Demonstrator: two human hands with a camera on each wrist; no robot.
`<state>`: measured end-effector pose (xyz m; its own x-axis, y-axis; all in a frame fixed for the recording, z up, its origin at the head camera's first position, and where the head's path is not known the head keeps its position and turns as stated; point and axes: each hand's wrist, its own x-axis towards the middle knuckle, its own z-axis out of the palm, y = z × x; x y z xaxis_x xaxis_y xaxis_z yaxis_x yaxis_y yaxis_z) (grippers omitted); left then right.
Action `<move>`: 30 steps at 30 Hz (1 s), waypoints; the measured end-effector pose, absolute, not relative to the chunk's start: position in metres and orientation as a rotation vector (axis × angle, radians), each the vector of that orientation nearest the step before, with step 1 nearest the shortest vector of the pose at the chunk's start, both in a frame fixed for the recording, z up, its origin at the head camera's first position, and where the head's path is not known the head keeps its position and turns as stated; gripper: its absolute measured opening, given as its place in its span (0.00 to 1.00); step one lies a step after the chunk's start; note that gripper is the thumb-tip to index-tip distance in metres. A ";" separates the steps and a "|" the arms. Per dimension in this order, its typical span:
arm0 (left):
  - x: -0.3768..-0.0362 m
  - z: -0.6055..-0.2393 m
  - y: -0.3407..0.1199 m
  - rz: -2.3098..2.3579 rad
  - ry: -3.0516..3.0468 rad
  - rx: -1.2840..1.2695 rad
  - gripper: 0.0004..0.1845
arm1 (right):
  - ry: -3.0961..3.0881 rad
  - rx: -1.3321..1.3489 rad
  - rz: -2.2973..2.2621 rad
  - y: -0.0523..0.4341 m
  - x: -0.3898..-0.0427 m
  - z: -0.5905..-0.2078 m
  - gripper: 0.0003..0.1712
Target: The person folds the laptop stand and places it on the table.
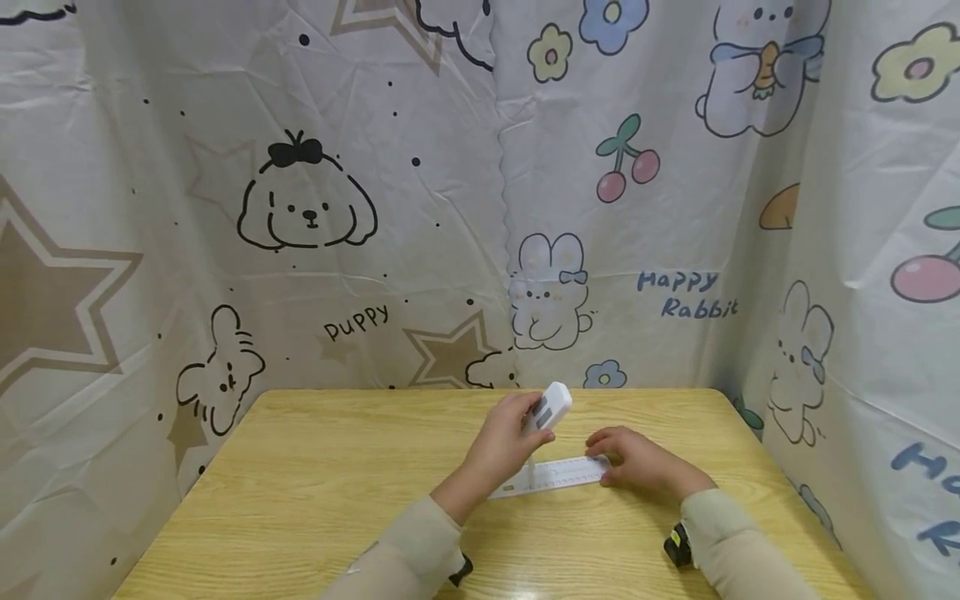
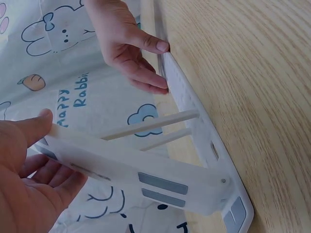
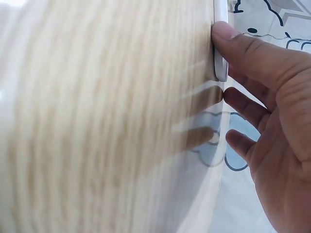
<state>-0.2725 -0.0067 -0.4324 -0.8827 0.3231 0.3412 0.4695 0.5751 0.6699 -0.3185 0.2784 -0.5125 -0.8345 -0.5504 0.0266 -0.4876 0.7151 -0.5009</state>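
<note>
On table (image 1: 300, 483), left hand (image 1: 501, 446) lifting stand's flap (image 1: 550, 407), right hand (image 1: 637, 458) pressing base (image 1: 558, 475)

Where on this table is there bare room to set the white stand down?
The table is bare wood left of the left hand, out to the left edge, and along the back edge by the curtain. It is crowded mid-front, where the right hand presses the white stand.

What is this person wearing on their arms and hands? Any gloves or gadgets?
No gloves: the left hand and right hand are bare, with short plain nails. Both arms wear long, loose sleeves in pale beige that end at the wrists. A small black device is strapped under the right wrist, and another black one sits beneath the left sleeve.
</note>
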 end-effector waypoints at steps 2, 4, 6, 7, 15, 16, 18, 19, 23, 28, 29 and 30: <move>-0.273 -0.432 -0.005 -1.188 -2.619 -0.670 0.30 | 2.827 -0.872 -0.729 0.279 -0.319 -0.513 0.22; -0.274 -0.432 -0.004 -1.172 -2.618 -0.674 0.31 | 2.859 -0.871 -0.703 0.279 -0.319 -0.515 0.22; -0.275 -0.432 -0.004 -1.157 -2.620 -0.683 0.31 | 2.875 -0.850 -0.709 0.279 -0.318 -0.516 0.21; -0.277 -0.433 -0.005 -1.149 -2.621 -0.694 0.31 | 2.879 -0.828 -0.717 0.279 -0.317 -0.516 0.21; -0.296 -0.431 -0.013 -1.101 -2.677 -0.861 0.30 | 2.910 -0.805 -0.656 0.273 -0.296 -0.513 0.21; -0.298 -0.431 -0.015 -1.101 -2.683 -0.894 0.30 | 2.913 -0.813 -0.634 0.270 -0.293 -0.513 0.22; -0.302 -0.429 -0.018 -1.099 -2.690 -0.957 0.31 | 2.917 -0.836 -0.596 0.266 -0.286 -0.511 0.23; -0.303 -0.428 -0.020 -1.103 -2.691 -0.985 0.32 | 2.919 -0.838 -0.579 0.265 -0.284 -0.511 0.24; -0.303 -0.426 -0.021 -1.066 -2.678 -1.024 0.31 | 2.912 -0.867 -0.551 0.264 -0.278 -0.507 0.26; -0.292 -0.428 -0.013 -0.996 -2.639 -0.958 0.30 | 2.864 -0.954 -0.565 0.272 -0.279 -0.504 0.29; -0.290 -0.428 -0.012 -0.987 -2.633 -0.941 0.30 | 2.853 -0.973 -0.574 0.274 -0.280 -0.505 0.30; -0.288 -0.429 -0.010 -0.978 -2.627 -0.927 0.30 | 2.845 -0.979 -0.581 0.275 -0.281 -0.506 0.29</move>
<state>-0.2879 -0.0104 -0.4290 -0.7866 0.4917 0.3735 0.6163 0.5869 0.5252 -0.2805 0.2746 -0.5060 -0.7930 -0.6071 0.0495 -0.5780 0.7243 -0.3759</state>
